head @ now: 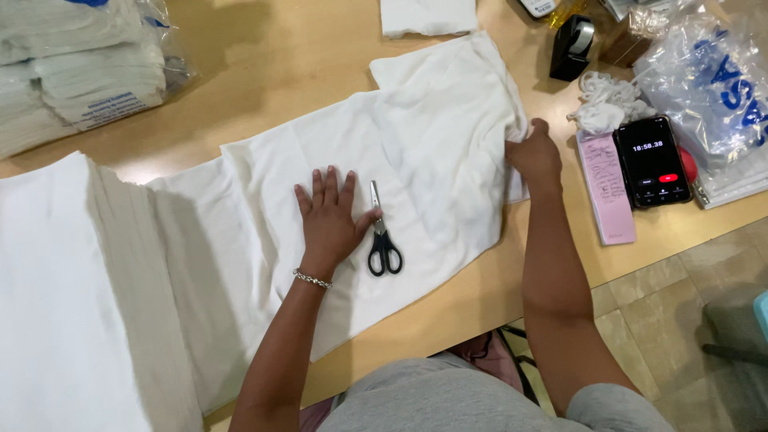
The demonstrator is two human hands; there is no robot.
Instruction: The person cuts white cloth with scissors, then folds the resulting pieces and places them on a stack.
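Cloth [416, 160], white, lies spread on the desk [280, 72]. Left hand [330, 216] presses it flat, fingers apart, beside the scissors [382, 236]. Right hand [534, 156] pinches the cloth's right edge; best to keep that edge taut and wrinkle-free.

Bright, even indoor light falls from above, toward twelve o'clock. The white cloth [416, 152] is nearly blown out, its folds faint. Soft shadows trail the left hand [330, 216] toward six o'clock. Glare glints on the plastic bag [704, 80] at two o'clock and on the wooden table [264, 64]. Edges bow slightly; focus is sharp throughout.
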